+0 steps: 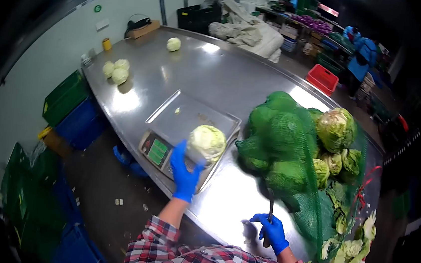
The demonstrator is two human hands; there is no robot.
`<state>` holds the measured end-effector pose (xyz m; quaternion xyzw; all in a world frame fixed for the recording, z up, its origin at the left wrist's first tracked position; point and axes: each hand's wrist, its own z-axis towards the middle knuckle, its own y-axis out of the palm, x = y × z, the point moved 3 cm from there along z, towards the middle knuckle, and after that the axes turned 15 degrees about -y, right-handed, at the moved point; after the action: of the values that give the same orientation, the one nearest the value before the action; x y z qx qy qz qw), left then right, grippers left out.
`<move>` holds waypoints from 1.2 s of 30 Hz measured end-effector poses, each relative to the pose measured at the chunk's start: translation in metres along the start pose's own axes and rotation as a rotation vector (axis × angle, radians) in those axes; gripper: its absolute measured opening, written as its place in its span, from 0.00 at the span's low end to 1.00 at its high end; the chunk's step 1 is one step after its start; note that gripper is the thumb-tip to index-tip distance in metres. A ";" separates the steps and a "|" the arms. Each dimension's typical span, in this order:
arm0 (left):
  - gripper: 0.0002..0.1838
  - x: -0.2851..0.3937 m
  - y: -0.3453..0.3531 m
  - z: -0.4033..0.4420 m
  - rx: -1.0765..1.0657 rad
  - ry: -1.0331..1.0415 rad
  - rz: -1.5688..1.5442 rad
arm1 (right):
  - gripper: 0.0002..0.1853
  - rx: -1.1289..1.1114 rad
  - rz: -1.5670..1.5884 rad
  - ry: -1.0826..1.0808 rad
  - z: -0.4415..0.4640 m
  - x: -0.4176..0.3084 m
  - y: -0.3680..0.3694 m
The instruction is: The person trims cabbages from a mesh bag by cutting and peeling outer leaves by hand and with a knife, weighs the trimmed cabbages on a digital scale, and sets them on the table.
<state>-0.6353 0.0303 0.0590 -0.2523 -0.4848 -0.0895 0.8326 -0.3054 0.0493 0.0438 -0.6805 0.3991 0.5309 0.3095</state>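
My left hand [185, 172], in a blue glove, has its thumb and fingers against the near left side of a trimmed pale cabbage [208, 144]. This cabbage is over the flat metal pan of a digital scale [192, 114], whose green display panel faces me. In my gloved right hand [273, 232] is a knife [271, 209], its blade pointing away from me. Just beyond the knife lies a green mesh bag [285, 138] of cabbages. Untrimmed cabbages [337, 130] with rough outer leaves show at the bag's right side.
Three pale cabbages [119, 76] sit at the steel table's left edge, and another cabbage [173, 44] farther back. Cut leaves [352, 251] litter the near right corner. A red crate [322, 79] stands beyond the table, near a person in blue [362, 59]. Green and blue bins [79, 120] stand left.
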 end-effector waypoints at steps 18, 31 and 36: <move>0.60 0.040 0.010 0.046 -0.245 0.025 0.294 | 0.12 -0.053 0.079 0.078 -0.009 0.039 0.005; 0.32 -0.103 -0.034 0.166 -0.534 -0.475 -1.291 | 0.17 -0.015 0.049 0.122 0.010 0.078 0.028; 0.30 -0.170 -0.113 0.224 -0.247 -0.742 -1.542 | 0.17 -0.054 0.009 0.151 0.012 0.064 0.028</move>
<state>-0.9382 0.0304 0.0418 0.0455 -0.7479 -0.5934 0.2941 -0.3282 0.0324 -0.0210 -0.7249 0.4099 0.4902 0.2574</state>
